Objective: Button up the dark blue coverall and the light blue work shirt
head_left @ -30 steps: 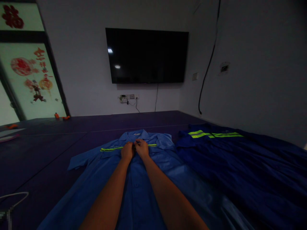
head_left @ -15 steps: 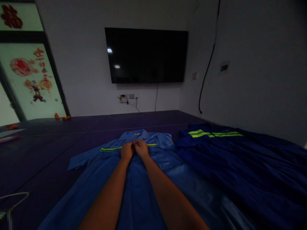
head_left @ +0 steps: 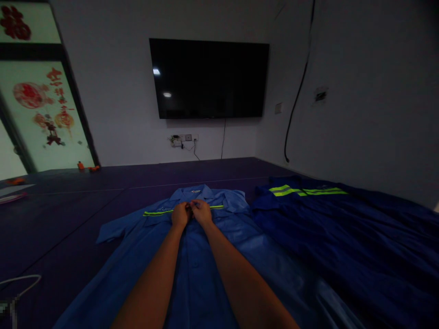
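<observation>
A light blue short-sleeved work shirt (head_left: 236,237) with a yellow-green reflective stripe lies flat, front up, on a dark purple floor mat (head_left: 61,214). Both my forearms reach out over it. My left hand (head_left: 180,214) and my right hand (head_left: 201,213) meet at the shirt's front opening, just below the collar. Fingers of both hands are curled and pinched on the shirt's front edges at stripe height. What sits exactly between the fingertips is too small to see.
A darker blue garment (head_left: 343,237) with reflective stripes is spread out to the right, touching the shirt. A black television (head_left: 209,78) hangs on the far wall above a socket with cables. A white cable (head_left: 20,281) lies at the left. A decorated glass door (head_left: 44,114) stands far left.
Both hands stay at the same spot on the shirt front, with only slight finger movement. The view has shifted very slightly.
</observation>
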`<state>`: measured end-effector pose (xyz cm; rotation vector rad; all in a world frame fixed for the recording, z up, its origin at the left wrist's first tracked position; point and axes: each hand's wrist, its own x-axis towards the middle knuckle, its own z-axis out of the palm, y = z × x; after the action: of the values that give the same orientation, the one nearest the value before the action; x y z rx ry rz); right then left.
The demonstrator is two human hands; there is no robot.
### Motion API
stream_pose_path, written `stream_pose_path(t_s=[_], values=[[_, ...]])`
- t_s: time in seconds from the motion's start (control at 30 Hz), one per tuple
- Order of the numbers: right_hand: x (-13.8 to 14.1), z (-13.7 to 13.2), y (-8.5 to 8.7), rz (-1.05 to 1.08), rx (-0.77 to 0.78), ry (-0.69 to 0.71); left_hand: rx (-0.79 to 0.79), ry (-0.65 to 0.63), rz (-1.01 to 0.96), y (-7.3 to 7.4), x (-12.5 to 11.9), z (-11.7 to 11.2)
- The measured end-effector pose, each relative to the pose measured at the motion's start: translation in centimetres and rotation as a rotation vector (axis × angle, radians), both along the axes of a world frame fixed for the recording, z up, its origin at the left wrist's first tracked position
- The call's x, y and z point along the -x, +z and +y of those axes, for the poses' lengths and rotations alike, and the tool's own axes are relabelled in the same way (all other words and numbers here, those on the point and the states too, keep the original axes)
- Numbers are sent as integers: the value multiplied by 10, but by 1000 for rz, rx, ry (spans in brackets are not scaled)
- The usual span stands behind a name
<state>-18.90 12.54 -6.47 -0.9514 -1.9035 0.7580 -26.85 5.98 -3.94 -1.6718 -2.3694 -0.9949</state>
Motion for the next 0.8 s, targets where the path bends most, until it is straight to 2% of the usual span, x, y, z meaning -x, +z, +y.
stream_pose_path(t_s=[0.27,0.43,0.8], values=[[-1,-3,4,49,44,-17,-83,-57,-116,-8,8,8],[-4,-10,9,67,115,25,-134,-108,-200,-12,13,11],[-7,-14,13,48,116,45,-184,-180,-291,-15,18,15]])
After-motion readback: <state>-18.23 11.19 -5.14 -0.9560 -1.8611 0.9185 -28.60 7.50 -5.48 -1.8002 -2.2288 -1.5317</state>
